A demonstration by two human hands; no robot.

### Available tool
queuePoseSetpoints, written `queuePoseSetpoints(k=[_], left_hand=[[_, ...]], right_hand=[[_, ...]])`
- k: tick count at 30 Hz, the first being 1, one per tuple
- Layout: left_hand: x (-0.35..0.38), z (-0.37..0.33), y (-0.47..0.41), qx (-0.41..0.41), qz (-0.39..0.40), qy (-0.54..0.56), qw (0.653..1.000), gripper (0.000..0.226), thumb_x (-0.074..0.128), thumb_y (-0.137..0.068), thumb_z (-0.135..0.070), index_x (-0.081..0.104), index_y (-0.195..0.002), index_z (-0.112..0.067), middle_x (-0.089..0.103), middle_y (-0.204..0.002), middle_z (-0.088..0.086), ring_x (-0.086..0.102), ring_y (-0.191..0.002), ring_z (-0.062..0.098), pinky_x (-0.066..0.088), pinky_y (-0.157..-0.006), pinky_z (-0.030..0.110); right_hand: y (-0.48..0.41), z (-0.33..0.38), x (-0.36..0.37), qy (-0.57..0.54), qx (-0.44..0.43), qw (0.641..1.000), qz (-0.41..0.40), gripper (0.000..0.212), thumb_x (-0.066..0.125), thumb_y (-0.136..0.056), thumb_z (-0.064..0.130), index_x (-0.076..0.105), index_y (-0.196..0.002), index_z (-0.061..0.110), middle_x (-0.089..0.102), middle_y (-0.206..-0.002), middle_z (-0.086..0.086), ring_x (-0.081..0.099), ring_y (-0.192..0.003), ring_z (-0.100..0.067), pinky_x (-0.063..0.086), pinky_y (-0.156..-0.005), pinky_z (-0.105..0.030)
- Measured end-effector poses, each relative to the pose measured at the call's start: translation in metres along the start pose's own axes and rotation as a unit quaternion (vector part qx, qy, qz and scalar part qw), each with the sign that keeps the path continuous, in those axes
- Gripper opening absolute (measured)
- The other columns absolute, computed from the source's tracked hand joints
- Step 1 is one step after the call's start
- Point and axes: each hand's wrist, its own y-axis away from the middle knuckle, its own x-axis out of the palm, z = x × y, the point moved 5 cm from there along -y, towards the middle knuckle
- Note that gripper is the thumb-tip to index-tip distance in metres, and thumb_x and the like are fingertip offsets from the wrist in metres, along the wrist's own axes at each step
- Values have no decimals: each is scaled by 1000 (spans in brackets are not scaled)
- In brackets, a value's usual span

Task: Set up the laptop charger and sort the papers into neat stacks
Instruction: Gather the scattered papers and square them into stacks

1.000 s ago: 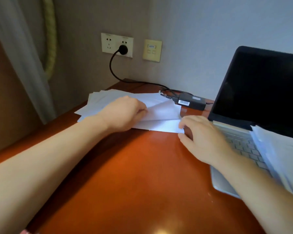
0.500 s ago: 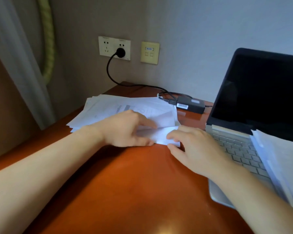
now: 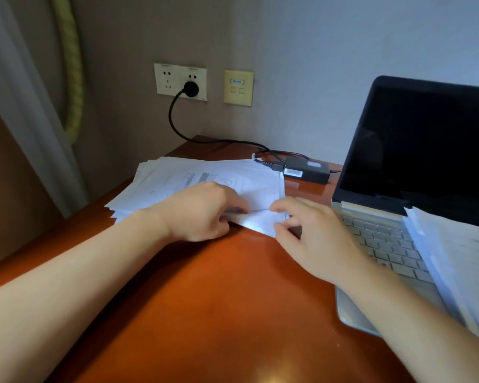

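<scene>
The left hand (image 3: pixel 202 211) lay well left of the laptop (image 3: pixel 426 150), fingers curled, thumb and fingers closed on the near edge of the paper pile (image 3: pixel 194 175). The right hand (image 3: pixel 315 241), just left of the laptop's keyboard, pinched the same pile's near right corner between thumb and forefinger, with the other fingers loosely bent. The two hands were close together but not touching.

Counted in the head view: two hands, one laptop standing open with a dark screen, and two lots of paper. One was the fanned, uneven paper pile on the desk (image 3: pixel 205 299) left of the laptop. The other was a second stack (image 3: pixel 459 252) lying across the right part of the laptop's keyboard. There was one charger brick (image 3: pixel 306 170) just left of the laptop's screen, touching or nearly touching the pile's far corner. One black cable (image 3: pixel 177 128) ran from it to one plug (image 3: pixel 190 89), seated in the wall socket plate (image 3: pixel 166 78) up and left of the laptop. One yellowish wall plate (image 3: pixel 238 87) sat between that socket and the laptop.

The pile's left corner reached nearly to the desk's left edge. A broad bare stretch of desk lay left of the laptop's front, under both forearms. A grey curtain (image 3: pixel 25 106) hung far left of the laptop.
</scene>
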Motion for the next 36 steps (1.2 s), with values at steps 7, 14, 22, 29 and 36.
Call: queuePoseSetpoints(k=[7, 14, 22, 29, 36], left_hand=[[-9, 16, -2, -43, -143, 7, 989, 29, 52, -94, -34, 66, -78, -14, 66, -76, 2, 56, -70, 22, 46, -67, 36], [-19, 33, 2, -120, -186, 37, 975, 43, 65, -98, -30, 52, -61, -14, 39, -52, 2, 35, -50, 17, 28, -51, 31], [-20, 18, 7, -64, -133, 147, 978, 52, 73, -91, -44, 46, -59, -13, 27, -52, -6, 28, -50, 12, 25, -48, 22], [-18, 23, 7, -55, -132, 204, 969, 28, 70, -96, -33, 76, -75, -15, 46, -52, -7, 34, -44, 9, 26, -46, 14], [-24, 27, 9, -62, -204, 219, 952, 23, 81, -84, -38, 77, -71, -19, 47, -46, -6, 34, -48, 10, 26, -49, 19]], right_hand=[[-2, -6, -8, 135, 41, 989, -34, 11, 53, -93, 28, 63, -95, 27, 57, -97, 11, 57, -87, -13, 53, -74, -36], [0, -2, 10, 158, 3, 979, 129, 38, 36, -104, 36, 58, -133, 24, 54, -142, 5, 44, -133, -14, 30, -115, -35], [-1, 4, 4, 128, -15, 990, 55, 15, 51, -97, 35, 55, -110, 28, 67, -102, 11, 61, -96, -15, 48, -91, -33], [-5, -4, -2, 80, 53, 995, 8, 61, 57, -97, 33, 14, -140, 38, 70, -76, 8, 66, -65, -14, 59, -63, -38], [-4, -2, -4, 152, 34, 988, 15, 19, 46, -102, 21, 64, -100, 18, 66, -76, -5, 62, -74, -30, 54, -67, -42]])
